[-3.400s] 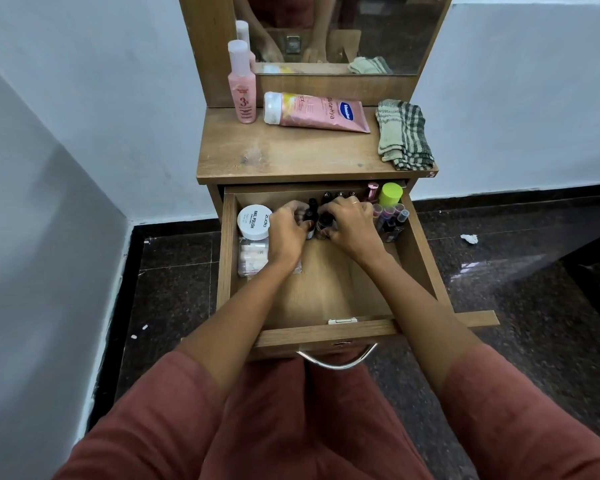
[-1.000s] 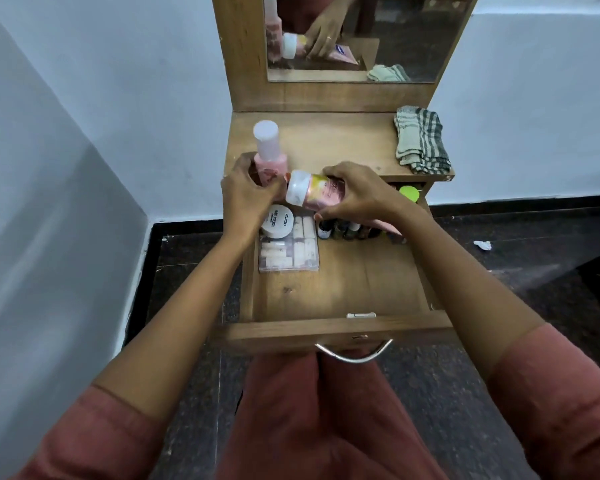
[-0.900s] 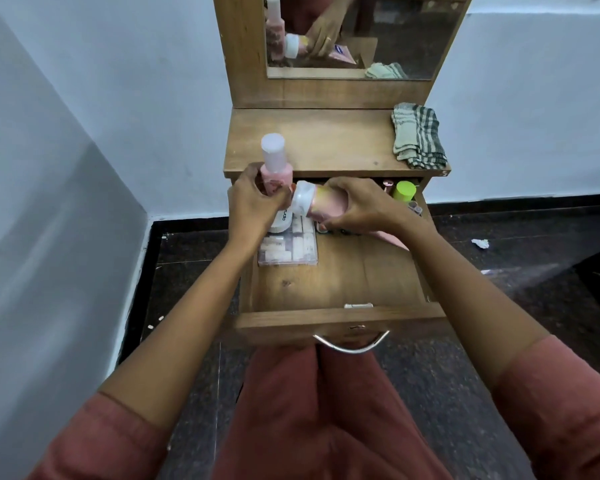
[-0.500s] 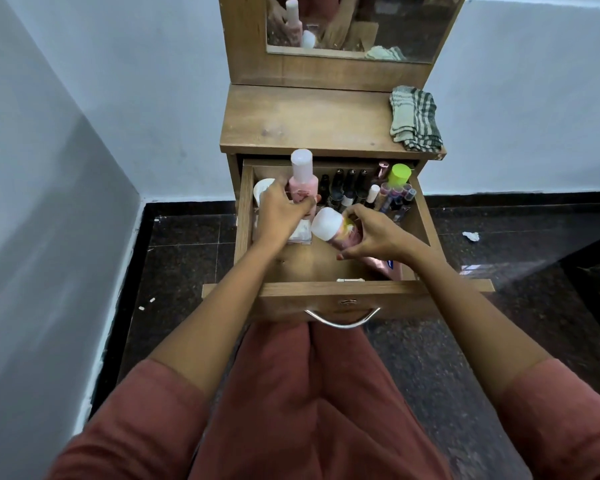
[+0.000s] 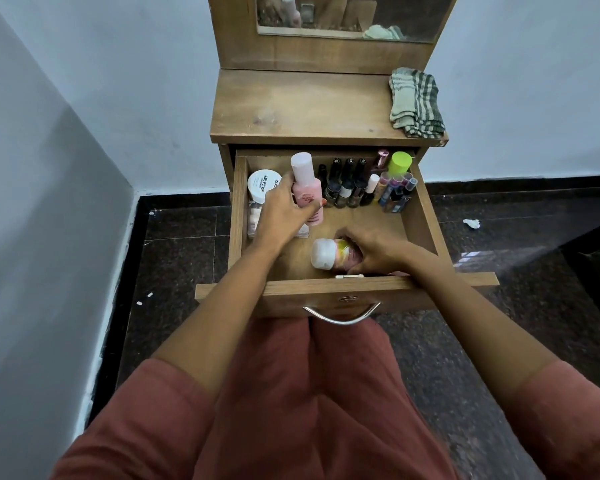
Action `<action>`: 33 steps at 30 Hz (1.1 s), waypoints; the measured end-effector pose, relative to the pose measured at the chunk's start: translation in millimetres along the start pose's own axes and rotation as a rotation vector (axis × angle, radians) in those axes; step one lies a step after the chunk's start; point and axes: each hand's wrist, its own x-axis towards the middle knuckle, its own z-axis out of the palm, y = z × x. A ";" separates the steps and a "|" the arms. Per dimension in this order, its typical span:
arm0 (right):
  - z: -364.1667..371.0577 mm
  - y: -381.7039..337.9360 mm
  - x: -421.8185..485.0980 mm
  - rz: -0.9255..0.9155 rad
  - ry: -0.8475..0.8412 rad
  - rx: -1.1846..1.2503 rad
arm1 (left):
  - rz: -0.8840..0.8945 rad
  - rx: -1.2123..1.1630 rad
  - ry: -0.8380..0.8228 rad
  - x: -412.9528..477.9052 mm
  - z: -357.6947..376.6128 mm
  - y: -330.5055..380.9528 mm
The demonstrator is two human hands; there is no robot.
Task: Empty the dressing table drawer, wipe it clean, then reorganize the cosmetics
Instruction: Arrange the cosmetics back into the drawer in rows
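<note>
The dressing table (image 5: 309,105) stands against the wall with its drawer (image 5: 284,296) pulled well out over the person's lap. A folded checked cloth (image 5: 416,102) lies on the tabletop, beyond and to the right of both hands. The left hand (image 5: 284,216) is wrapped round a pink bottle (image 5: 305,188) with a white cap, holding it upright in the drawer's left half. The right hand (image 5: 378,252) grips a pink tube (image 5: 329,254) lying on its side near the drawer front, its white cap pointing left. Just right of the gripped bottle stands a row of dark nail polish bottles (image 5: 343,188). Just left of it sits a white-lidded jar (image 5: 262,185). Under the left hand lies what looks like a clear box (image 5: 255,220), mostly hidden.
</note>
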 end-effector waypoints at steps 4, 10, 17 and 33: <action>0.5 -0.1 1.9 -0.012 -0.077 -0.052 | 0.026 0.045 -0.060 0.7 2.4 -3.6; -0.8 5.1 -0.3 0.022 -0.133 -0.035 | 0.038 0.061 -0.084 2.1 3.1 -5.9; -9.9 16.7 -12.1 0.082 -0.235 0.012 | 0.024 0.019 -0.109 2.3 2.7 -3.4; 1.2 -33.3 15.0 0.054 0.671 0.117 | -0.154 -0.123 -0.199 2.2 4.1 -2.9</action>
